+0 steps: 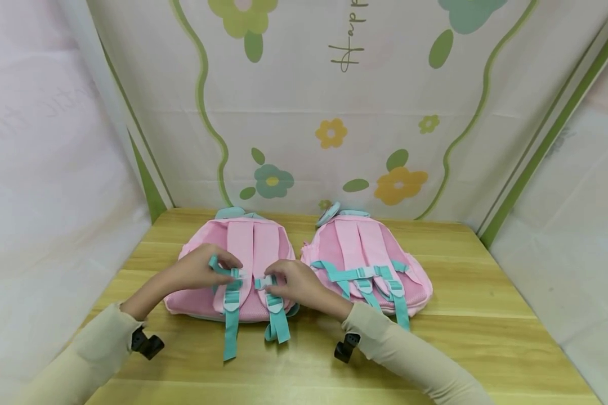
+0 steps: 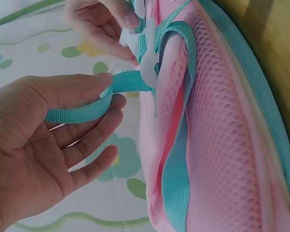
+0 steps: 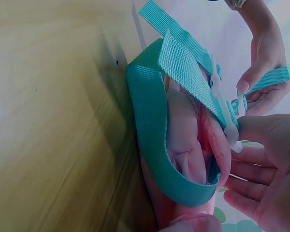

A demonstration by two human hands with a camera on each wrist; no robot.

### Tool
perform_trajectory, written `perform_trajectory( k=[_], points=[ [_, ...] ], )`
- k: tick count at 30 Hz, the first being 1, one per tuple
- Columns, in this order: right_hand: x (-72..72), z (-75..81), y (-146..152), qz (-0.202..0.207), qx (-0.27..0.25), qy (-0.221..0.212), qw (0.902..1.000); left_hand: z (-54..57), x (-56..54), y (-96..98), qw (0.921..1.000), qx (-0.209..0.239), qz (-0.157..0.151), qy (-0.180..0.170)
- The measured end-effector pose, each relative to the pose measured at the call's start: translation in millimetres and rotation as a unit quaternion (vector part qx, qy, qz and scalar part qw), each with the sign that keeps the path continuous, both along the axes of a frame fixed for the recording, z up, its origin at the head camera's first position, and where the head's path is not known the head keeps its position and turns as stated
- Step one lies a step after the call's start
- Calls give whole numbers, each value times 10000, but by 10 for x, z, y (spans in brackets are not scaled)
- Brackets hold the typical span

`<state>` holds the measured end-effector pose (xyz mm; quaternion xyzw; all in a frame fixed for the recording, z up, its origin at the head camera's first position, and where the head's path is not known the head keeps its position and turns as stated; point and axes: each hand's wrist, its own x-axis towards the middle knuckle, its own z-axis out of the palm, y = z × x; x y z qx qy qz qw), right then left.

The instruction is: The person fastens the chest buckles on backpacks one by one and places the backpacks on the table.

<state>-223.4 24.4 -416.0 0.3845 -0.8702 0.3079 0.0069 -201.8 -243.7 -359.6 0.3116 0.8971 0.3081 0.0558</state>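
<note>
A pink backpack lies back-panel up, with teal webbing straps. My left hand pinches a teal chest strap between thumb and forefinger, beside a white buckle part. On the other shoulder strap, my right hand pinches a white buckle piece on short teal webbing. The two buckle parts are apart, a small gap between them. In the right wrist view, a loop of teal webbing hangs from the bag's lower edge, and the right fingertips partly hide the buckle piece.
A second pink backpack lies to the right, its white chest buckle fastened across the straps. Both bags rest on a wooden table. A flower-printed cloth stands behind, with pale cloth walls at the sides.
</note>
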Motion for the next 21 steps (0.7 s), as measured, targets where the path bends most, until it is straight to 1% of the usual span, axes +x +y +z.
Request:
perform_trajectory(
  k=[4,7,10,15,21],
  points=[
    [11,-5,-40,31,-182,54,9998,-14,-4,-52,9999,-7,100,67],
    [24,6,-90,118,-321,63,9994,-36,-14,-92,9999,81,74,81],
    [34,14,-144,160,-376,41,9992,-62,-27,-124,9999,104,129,34],
    [34,-18,-218,147,-201,127,9996,-118,-66,-160,9998,61,176,-38],
    [57,-33,-272,209,287,418,9985,-185,-117,-195,9998,111,186,-54]
  ],
)
